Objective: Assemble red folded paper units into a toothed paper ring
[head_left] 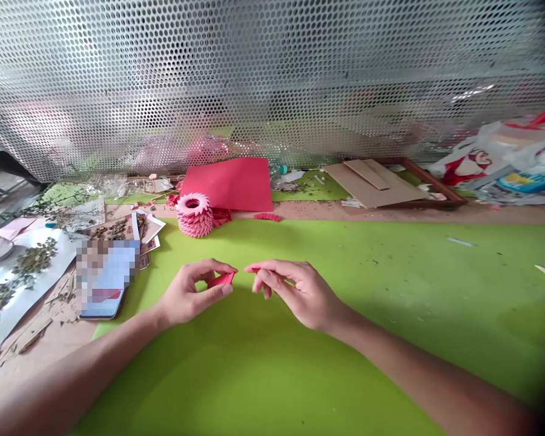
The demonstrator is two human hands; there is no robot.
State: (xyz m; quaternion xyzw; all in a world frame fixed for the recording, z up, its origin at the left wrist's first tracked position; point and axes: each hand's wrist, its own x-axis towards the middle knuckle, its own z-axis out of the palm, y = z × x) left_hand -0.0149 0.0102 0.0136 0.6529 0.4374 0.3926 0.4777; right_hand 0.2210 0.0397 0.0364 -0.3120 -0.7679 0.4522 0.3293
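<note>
Between the thumb and fingers of my left hand [193,290] is a small folded red paper piece [222,279]. My right hand [302,290] is just to the right, fingers pinched together, with a tiny bit of red [254,270] at its fingertips. A narrow gap separates the two hands above the green mat [254,375]. Behind them stands a ring-shaped pink folded-paper stack [195,217], with a red paper sheet [243,184] behind it. Some small red folded pieces [267,217] lie to the right of the stack.
A phone [104,303] and photo cards [149,230] lie at the left, near dried plant bits [34,257]. Cardboard pieces [376,184], a wooden frame [436,181] and plastic bags [508,163] are at the back right. A perforated metal panel [263,79] rises behind.
</note>
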